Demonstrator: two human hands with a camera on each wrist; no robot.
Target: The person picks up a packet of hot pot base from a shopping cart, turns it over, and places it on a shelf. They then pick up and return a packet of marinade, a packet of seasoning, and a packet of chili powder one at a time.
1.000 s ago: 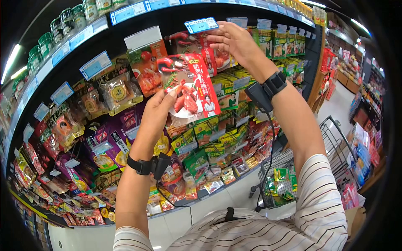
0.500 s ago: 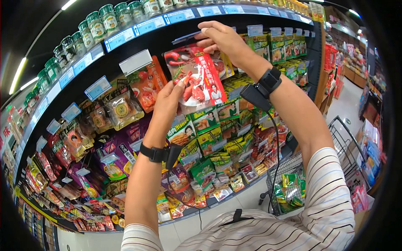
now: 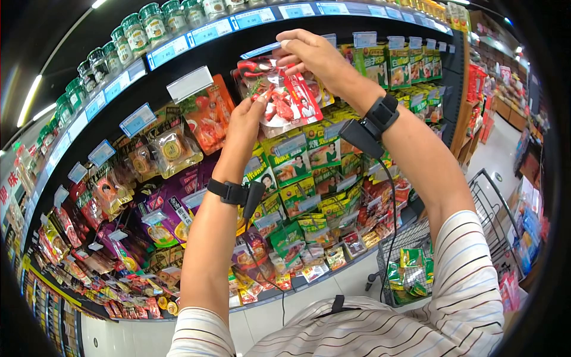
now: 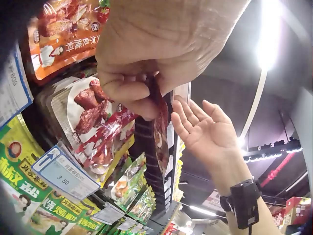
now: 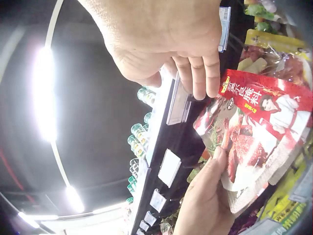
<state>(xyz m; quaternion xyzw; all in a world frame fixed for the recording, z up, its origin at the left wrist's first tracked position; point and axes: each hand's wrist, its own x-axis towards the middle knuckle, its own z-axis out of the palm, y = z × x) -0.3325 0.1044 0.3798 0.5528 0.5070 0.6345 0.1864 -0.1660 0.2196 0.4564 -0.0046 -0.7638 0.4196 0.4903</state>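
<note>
My left hand (image 3: 245,122) pinches a red marinade packet (image 3: 282,104) by its lower left side, thumb on the front with its picture of roast chicken. In the left wrist view the packet (image 4: 160,137) is edge-on below the left hand (image 4: 156,54). My right hand (image 3: 321,62) is raised at the packet's top, fingers loosely extended beside a tilted price tag (image 3: 260,50). Its open palm shows in the left wrist view. In the right wrist view, the right hand's fingers (image 5: 198,76) hang beside the clear tag holder (image 5: 179,105), close to the packet's top corner.
An orange packet (image 3: 208,119) hangs left of the held one. Green and yellow seasoning packets (image 3: 291,160) fill hooks below and to the right. Green-lidded jars (image 3: 153,24) line the shelf above. A wire cart (image 3: 410,238) with green packets stands at lower right.
The left hand has carried the red packet up and toward the rack, near the hook under the price tag. That tag, facing out earlier, now tilts upward. The right hand stays raised beside it.
</note>
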